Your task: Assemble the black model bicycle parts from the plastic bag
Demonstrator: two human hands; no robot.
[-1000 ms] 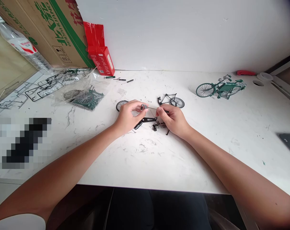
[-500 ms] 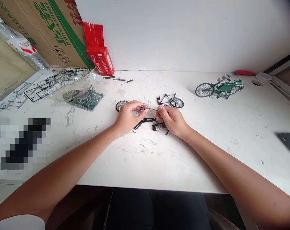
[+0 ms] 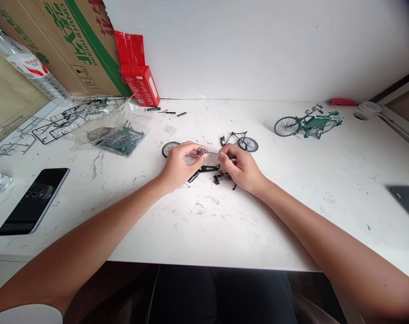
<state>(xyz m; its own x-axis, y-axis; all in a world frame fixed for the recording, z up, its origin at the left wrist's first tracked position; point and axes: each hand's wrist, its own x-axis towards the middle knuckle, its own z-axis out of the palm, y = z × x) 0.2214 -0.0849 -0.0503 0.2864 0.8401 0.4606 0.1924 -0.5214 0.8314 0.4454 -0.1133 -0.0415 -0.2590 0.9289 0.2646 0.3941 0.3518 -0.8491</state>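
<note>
Between the thumb and fingertips of my left hand [image 3: 179,166] is a small silvery metal part [image 3: 201,151]. My right hand [image 3: 244,168] pinches a small screwdriver [image 3: 212,153], its thin shaft pointing left with the end at the silvery part. Part of its dark handle shows behind the fingers. Under and between the hands lie black model bicycle parts [image 3: 209,168], partly hidden. A spoked wheel [image 3: 169,148] peeks out beyond my left hand. Just behind my right hand rests a black bicycle frame [image 3: 237,136] with a wheel fitted.
A green model bicycle [image 3: 314,123] stands at the right. Left are plastic part frames [image 3: 60,123], a bag of green parts [image 3: 123,139] and a phone [image 3: 33,201]. Two small screwdrivers [image 3: 179,115] lie near a red packet [image 3: 141,85]. Behind stand a cardboard box [image 3: 86,45] and a bottle [image 3: 29,63].
The fingers of my right hand have shifted on the screwdriver, and more of its dark handle shows now. My left hand keeps its grip on the silvery part.
</note>
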